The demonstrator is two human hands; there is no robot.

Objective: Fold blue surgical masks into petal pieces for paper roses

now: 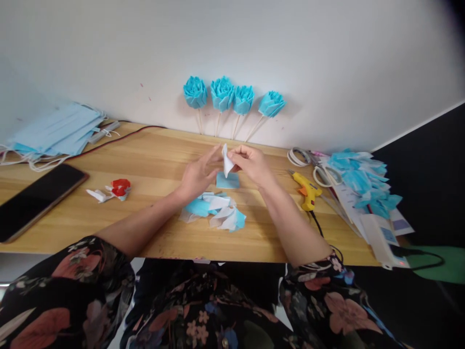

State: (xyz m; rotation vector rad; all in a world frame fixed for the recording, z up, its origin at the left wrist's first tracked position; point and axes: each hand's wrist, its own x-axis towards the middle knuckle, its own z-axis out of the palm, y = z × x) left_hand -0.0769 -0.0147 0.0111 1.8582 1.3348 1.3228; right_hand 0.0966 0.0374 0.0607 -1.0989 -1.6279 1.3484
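Note:
Between my hands, above the middle of the desk, is a folded white piece of thin fabric [227, 162]. My right hand [250, 162] pinches it between thumb and fingers. My left hand [198, 174] is beside it with fingers stretched out; its fingertips are close to the piece, and I cannot tell if they touch it. Just below lies a small blue rectangle [228, 181] flat on the wood. Nearer to me is a loose heap of blue and white fabric pieces [214, 209], partly behind my left wrist.
Several blue fabric flowers on sticks [222, 94] lean against the wall. A yellow glue gun [307, 189], scissors [327, 176], tape rolls [298, 156], a pile of blue pieces [359, 179] and a power strip [383, 242] are right. Left are face masks [58, 131], a phone [39, 198] and red-white scraps [119, 188].

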